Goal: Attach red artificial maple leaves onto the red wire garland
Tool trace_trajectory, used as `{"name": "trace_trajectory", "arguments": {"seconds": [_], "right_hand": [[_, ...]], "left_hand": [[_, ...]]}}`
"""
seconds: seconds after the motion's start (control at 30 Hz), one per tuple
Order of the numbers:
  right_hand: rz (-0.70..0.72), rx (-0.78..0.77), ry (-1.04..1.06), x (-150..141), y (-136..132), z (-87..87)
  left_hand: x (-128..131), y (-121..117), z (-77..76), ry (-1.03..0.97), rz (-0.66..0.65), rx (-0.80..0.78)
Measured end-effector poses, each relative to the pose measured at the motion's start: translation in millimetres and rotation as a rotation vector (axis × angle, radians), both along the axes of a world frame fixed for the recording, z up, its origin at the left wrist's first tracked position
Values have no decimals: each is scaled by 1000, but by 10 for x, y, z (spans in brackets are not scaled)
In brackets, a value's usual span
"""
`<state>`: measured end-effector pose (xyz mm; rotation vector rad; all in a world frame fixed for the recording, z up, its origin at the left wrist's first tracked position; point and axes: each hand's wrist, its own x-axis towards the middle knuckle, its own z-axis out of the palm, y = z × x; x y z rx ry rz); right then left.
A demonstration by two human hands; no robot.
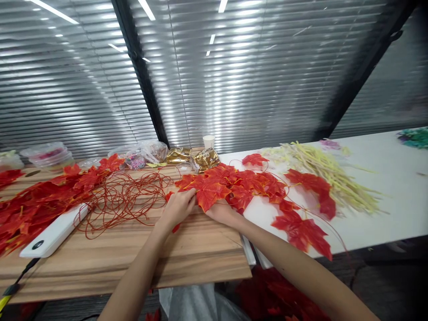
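My left hand (pixel 181 207) is closed, its thumb and fingers pinched at the left edge of a red artificial maple leaf (pixel 211 191). My right hand (pixel 221 212) reaches under the same leaf from the right, and its fingers are hidden there. More red leaves (pixel 245 183) are bunched behind and to the right of my hands, strung on a thin red cord (pixel 323 218). To the left of my hands lies a loose tangle of the red cord (pixel 122 200). A single leaf (pixel 302 232) hangs toward the white table's front edge.
A pile of red leaves (pixel 63 196) and a white power bank (pixel 55 232) with a cable lie left on the wooden board (pixel 200 263). Gold packets (pixel 205 159), a paper cup (pixel 209 141) and plastic tubs (pixel 47 156) stand behind. Pale yellow strips (pixel 337 178) lie on the white table (pixel 397 187).
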<state>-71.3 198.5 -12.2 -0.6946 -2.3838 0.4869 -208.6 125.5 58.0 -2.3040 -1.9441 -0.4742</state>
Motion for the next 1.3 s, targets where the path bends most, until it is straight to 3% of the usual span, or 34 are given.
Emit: {"name": "trace_trajectory", "arguments": {"seconds": [0.2,0.47,1.3], "right_hand": [[-11,77,-75,12,-37,107],[-17,52,-135,50,-102,266],[-16,50,-125,41,-97,246]], "left_hand": [[10,-3,6,-3,9,-34],[8,14,2,-15,9,-79],[8,7,0,-30,3,-81]]}}
